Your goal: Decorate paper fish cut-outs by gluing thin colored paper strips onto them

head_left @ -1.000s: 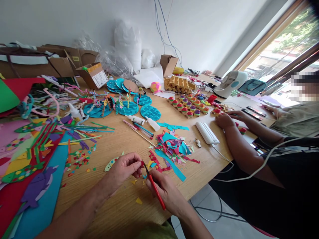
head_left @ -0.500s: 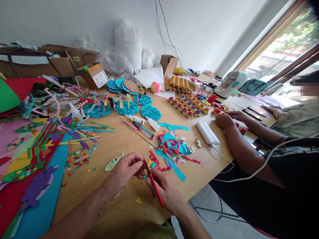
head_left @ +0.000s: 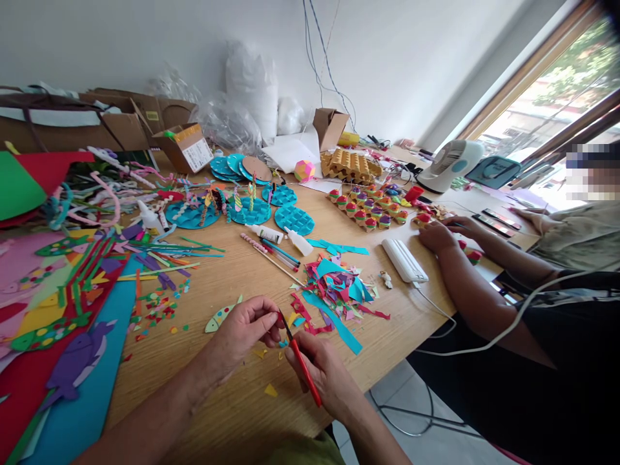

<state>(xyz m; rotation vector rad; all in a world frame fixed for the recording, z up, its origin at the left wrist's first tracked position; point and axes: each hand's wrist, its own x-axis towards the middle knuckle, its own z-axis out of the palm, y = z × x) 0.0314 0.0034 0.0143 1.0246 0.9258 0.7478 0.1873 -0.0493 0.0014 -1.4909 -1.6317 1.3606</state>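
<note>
Red-handled scissors (head_left: 306,371) are in my right hand (head_left: 323,368), their dark blades pointing up and left to the fingertips of my left hand (head_left: 252,329). My left fingers are pinched together at the blade tips; whatever they hold is too small and covered to name. Just behind my left hand lies a pale green paper fish (head_left: 223,315) with coloured dots, partly hidden by it. Beyond my right hand spreads a heap of coloured paper scraps (head_left: 339,287). A small yellow scrap (head_left: 270,390) rests on the wooden table below my hands.
Glue bottles (head_left: 298,241) and pens stand beyond the scraps. To the left are coloured sheets with a purple paper fish (head_left: 80,358). A white power strip (head_left: 405,261) with a cable lies at right, close to another person's arms (head_left: 465,284). Painted egg trays (head_left: 368,206) sit farther back.
The view has shifted very slightly. Both hands and the scissors keep nearly the same pose, blades still at my left fingertips.
</note>
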